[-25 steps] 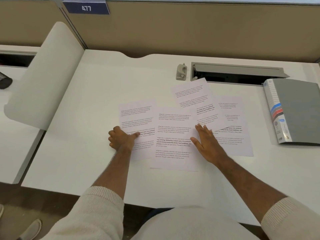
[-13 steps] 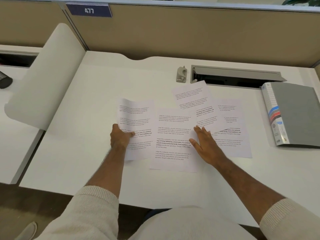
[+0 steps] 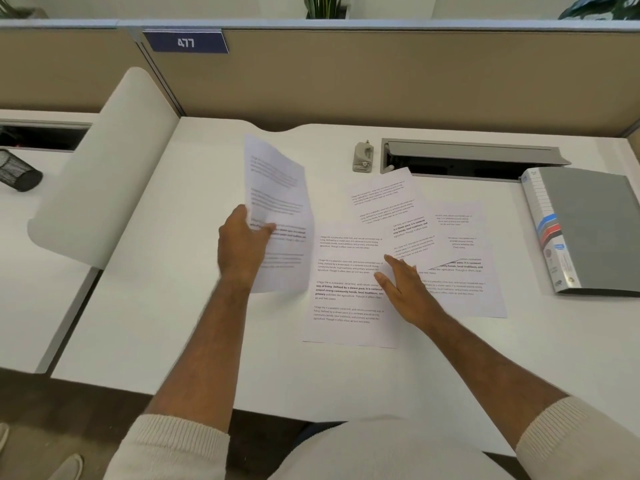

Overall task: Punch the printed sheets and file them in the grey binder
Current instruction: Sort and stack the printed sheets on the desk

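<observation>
White printed sheet [image 3: 277,216] now lifted off the desk [image 3: 173,323] — pinched by left hand [image 3: 242,247] fingers (gathering begun) — right hand [image 3: 403,289] flat, fingers spread on remaining sheets [image 3: 346,306], grey binder [image 3: 588,230] well beyond its fingertips.

- The grey binder [image 3: 588,230] is cut off by the right edge.
- The lifted sheet [image 3: 277,202] is motion-blurred, its print unreadable.
- The right hand [image 3: 405,289] hides part of the overlapping sheets [image 3: 346,306].

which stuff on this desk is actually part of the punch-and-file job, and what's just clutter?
Job: lifted sheet in left hand; three sheets flat under right hand; hole punch; grey binder.

Clutter: mesh pen cup; cable tray; 477 sign.
</observation>
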